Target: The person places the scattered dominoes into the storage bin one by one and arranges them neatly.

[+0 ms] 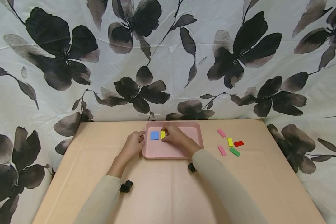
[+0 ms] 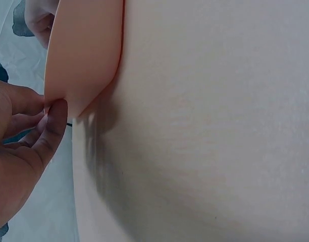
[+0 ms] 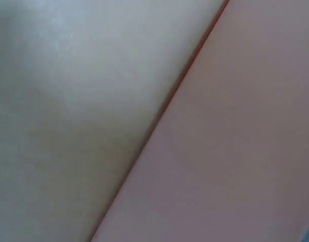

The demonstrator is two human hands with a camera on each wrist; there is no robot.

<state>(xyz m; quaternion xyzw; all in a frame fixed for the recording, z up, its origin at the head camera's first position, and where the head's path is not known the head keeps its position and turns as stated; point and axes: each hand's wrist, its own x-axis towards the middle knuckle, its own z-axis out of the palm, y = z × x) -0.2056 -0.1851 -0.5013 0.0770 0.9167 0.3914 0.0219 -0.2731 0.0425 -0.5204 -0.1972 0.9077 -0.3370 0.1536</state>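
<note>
Now, on the worktop point(image 1: 156, 199), the left hand point(image 1: 133, 144) pinches the pink tray's point(image 1: 156, 150) left rim; inside the tray, the right hand's point(image 1: 175, 135) grip holds a yellow block point(image 1: 162, 135) beside two blue blocks point(image 1: 152, 135); behind the tray hangs floral fabric point(image 1: 168, 62).

White cloth point(image 1: 168, 62) with dark floral print hangs behind a pale tan table point(image 1: 268, 171); faint creases mark both.

Passage between pink tray point(image 1: 156, 151) and pink tiles point(image 1: 222, 151) — right wrist point(image 1: 194, 147) over the near right corner.
</note>
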